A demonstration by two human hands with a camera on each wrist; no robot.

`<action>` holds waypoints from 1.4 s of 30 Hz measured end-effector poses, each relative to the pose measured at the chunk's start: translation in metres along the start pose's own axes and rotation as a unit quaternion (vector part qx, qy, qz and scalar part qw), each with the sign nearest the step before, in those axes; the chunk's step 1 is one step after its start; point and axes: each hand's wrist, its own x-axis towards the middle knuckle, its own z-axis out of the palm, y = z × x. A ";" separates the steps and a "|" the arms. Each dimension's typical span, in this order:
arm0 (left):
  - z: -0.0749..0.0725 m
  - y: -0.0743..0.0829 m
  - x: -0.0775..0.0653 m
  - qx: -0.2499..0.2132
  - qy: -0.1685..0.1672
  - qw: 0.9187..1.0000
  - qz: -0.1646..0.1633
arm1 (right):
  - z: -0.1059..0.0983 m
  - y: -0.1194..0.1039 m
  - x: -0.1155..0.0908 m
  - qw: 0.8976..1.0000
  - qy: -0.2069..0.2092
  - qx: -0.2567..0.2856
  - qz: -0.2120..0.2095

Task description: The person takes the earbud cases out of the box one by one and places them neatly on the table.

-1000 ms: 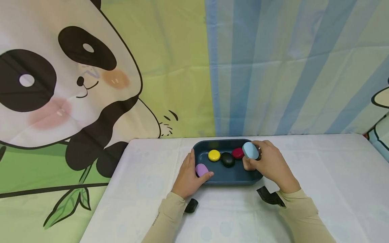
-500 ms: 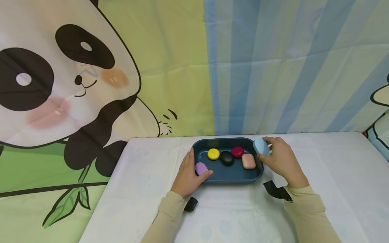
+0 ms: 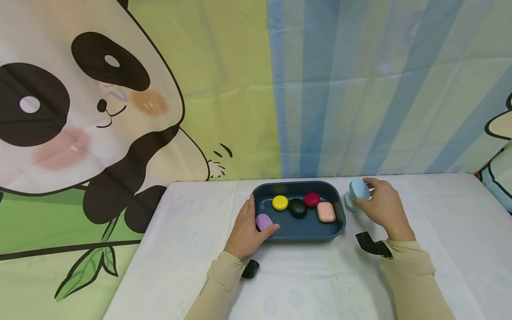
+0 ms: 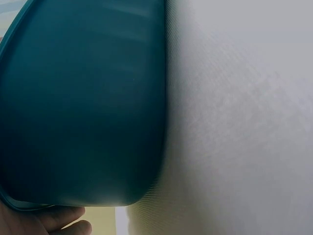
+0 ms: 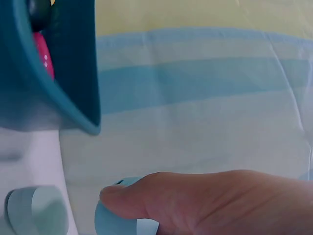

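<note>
The light-blue round block [image 3: 359,189] was pinched by the right hand [image 3: 387,208] just right of the dark-blue tray [image 3: 300,231], beside a pale-green round block [image 5: 44,210]. The left hand [image 3: 246,233], thumb spread from straight fingers, lay against the tray's left end; inside sat yellow [image 3: 280,203], black [image 3: 298,208], red [image 3: 311,199], pink [image 3: 326,212] and purple pieces [image 3: 264,222].

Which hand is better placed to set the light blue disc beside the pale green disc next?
Right, I think: the right hand pinches the light blue disc, close to the pale green disc. The left hand holds the left end of the dark blue tray.
</note>
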 end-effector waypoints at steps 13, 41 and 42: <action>0.000 0.000 0.000 -0.003 0.001 1.000 0.002 | 0.006 0.020 0.002 0.998 0.047 -0.027 0.026; -0.001 0.002 -0.001 -0.004 0.002 1.000 0.003 | 0.019 0.051 0.007 0.997 -0.011 -0.057 0.045; -0.002 0.002 -0.001 -0.004 0.001 1.000 0.002 | 0.019 0.051 0.007 0.997 -0.013 -0.056 0.049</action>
